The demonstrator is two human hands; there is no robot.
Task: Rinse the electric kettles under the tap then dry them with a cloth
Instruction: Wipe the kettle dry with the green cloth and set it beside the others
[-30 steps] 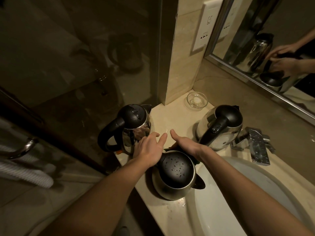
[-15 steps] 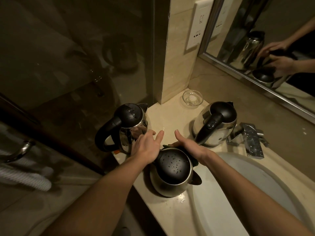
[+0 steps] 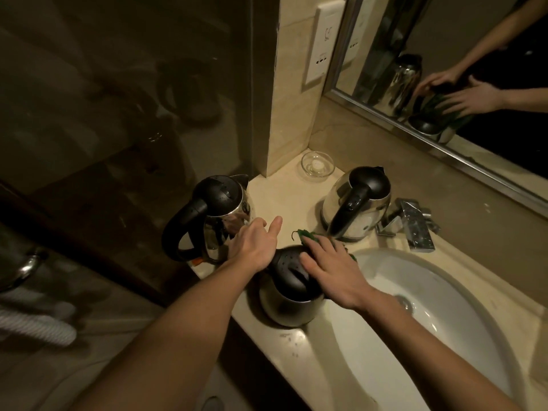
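- Dim, yellow-lit bathroom: a pale stone bench (image 3: pixel 296 360) runs along the near side, and a white oval basin (image 3: pixel 462 330) is sunk into it on the right. I can see no water running.
- Nearest on the bench, just left of the basin's rim, stands the near kettle (image 3: pixel 292 305), with a steel body and a black lid beaded with drops.
- Both hands are at it, close together but not touching each other. The left hand (image 3: pixel 255 247) lies at the lid's left edge with its fingers straight, gripping nothing. The right hand (image 3: pixel 329 268) is spread flat, pressing a green cloth (image 3: pixel 308 234) down over the far side of the lid.
- As I read it, this kettle has had its rinse and the drying is only starting, since the drops on the lid are not yet wiped.
- Further back on the left, the left kettle (image 3: pixel 219 215) also shows drops on its lid, so it is probably rinsed and waiting for the cloth.
- Far right, the right kettle (image 3: pixel 358 209) stands just beside the chrome tap (image 3: pixel 415 223). I cannot tell whether it is wet.
- Behind them, a small glass dish (image 3: pixel 317 164) sits in the corner by the tiled pillar, with a wall socket (image 3: pixel 321 43) above it.
- Farthest off, a mirror (image 3: pixel 444 40) on the right reflects the hands and cloth, and a dark glass screen (image 3: pixel 118 114) fills the left.
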